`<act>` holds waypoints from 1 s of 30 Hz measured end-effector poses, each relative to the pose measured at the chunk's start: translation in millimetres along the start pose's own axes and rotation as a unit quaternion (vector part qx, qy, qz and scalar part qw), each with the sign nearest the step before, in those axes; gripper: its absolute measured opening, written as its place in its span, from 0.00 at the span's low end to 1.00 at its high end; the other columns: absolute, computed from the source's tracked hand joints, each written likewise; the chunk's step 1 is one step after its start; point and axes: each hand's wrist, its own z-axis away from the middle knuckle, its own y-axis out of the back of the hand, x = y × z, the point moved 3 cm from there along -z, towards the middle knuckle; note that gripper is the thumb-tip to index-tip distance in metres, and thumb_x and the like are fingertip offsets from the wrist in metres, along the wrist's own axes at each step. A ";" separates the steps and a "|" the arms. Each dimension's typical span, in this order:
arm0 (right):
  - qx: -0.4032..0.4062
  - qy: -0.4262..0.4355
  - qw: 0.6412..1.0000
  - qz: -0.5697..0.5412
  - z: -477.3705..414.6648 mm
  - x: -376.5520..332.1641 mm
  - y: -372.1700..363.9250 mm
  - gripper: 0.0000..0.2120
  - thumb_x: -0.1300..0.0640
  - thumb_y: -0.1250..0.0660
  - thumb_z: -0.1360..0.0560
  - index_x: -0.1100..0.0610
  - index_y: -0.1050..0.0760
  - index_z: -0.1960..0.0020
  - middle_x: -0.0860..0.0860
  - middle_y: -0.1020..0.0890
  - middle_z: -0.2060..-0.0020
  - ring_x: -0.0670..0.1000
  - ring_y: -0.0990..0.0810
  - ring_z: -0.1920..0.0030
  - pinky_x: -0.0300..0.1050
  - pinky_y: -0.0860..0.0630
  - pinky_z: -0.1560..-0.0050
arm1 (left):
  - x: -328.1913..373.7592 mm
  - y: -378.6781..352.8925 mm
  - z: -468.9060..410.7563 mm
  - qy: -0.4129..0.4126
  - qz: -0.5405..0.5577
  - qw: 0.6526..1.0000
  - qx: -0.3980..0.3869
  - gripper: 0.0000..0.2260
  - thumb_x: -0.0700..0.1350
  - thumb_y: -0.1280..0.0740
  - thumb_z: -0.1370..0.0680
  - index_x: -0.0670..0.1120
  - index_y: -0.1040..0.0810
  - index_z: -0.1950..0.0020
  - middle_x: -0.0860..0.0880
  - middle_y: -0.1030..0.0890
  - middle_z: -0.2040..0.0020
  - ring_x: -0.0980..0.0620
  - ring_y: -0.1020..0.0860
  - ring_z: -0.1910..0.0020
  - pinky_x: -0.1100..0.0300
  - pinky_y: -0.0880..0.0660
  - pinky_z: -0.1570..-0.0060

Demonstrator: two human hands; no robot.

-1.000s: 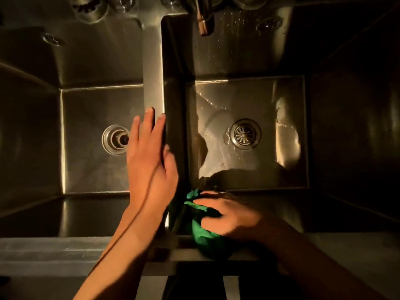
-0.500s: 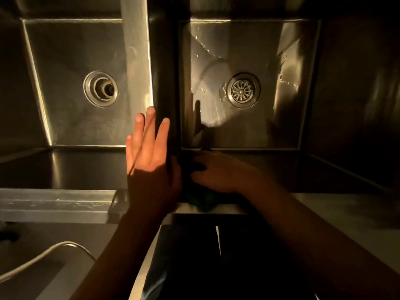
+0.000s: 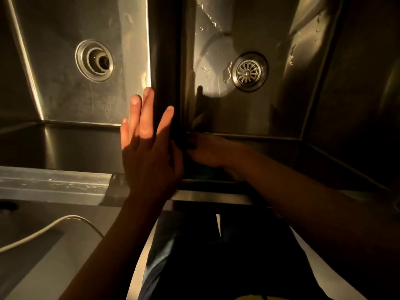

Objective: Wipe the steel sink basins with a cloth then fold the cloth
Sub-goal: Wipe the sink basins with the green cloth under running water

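Two steel sink basins sit side by side, the left basin (image 3: 71, 98) and the right basin (image 3: 249, 113), split by a steel divider (image 3: 164, 61). My left hand (image 3: 147, 146) lies flat with straight fingers on the divider's near end. My right hand (image 3: 212, 151) is in deep shadow against the right basin's near wall, pressing down on the green cloth (image 3: 204, 171). Only a dark green edge of the cloth shows under the palm. Whether the fingers curl round it is hidden.
Each basin has a round drain, the left drain (image 3: 95, 60) and the right drain (image 3: 249, 71). Water streaks mark the right basin floor. A steel front rim (image 3: 54, 180) runs along the near edge. A white cable (image 3: 43, 230) lies on the lower surface at left.
The view has tilted down and closer, so the taps are out of sight. My right hand with the cloth has slid into shadow in the right basin's near left corner. My left hand stays on the divider.
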 end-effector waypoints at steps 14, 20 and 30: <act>-0.025 -0.021 0.993 0.110 -17.9 92.2 -9.3 0.20 0.53 0.44 0.15 0.55 0.32 0.24 0.56 0.36 0.23 0.57 0.40 0.23 0.47 0.44 0.25 | -2.2 -2.3 1.5 0.004 -0.032 0.999 -0.033 0.24 0.46 0.30 0.24 0.49 0.24 0.27 0.39 0.42 0.18 0.38 0.50 0.16 0.43 0.50 0.19; -0.006 -0.050 0.993 0.105 -19.6 85.4 -4.2 0.23 0.51 0.41 0.17 0.53 0.35 0.23 0.55 0.37 0.22 0.55 0.41 0.22 0.48 0.45 0.24 | -1.3 -2.9 2.2 0.002 -0.030 0.999 -0.034 0.23 0.45 0.29 0.25 0.49 0.22 0.29 0.38 0.42 0.18 0.34 0.46 0.18 0.40 0.46 0.20; -0.027 -0.019 0.999 0.022 4.0 35.1 1.8 0.24 0.51 0.39 0.19 0.51 0.34 0.23 0.55 0.36 0.23 0.57 0.37 0.23 0.52 0.40 0.24 | -5.0 -7.0 1.3 -0.009 -0.020 0.999 -0.027 0.21 0.46 0.33 0.23 0.50 0.22 0.30 0.43 0.48 0.15 0.38 0.50 0.16 0.41 0.47 0.20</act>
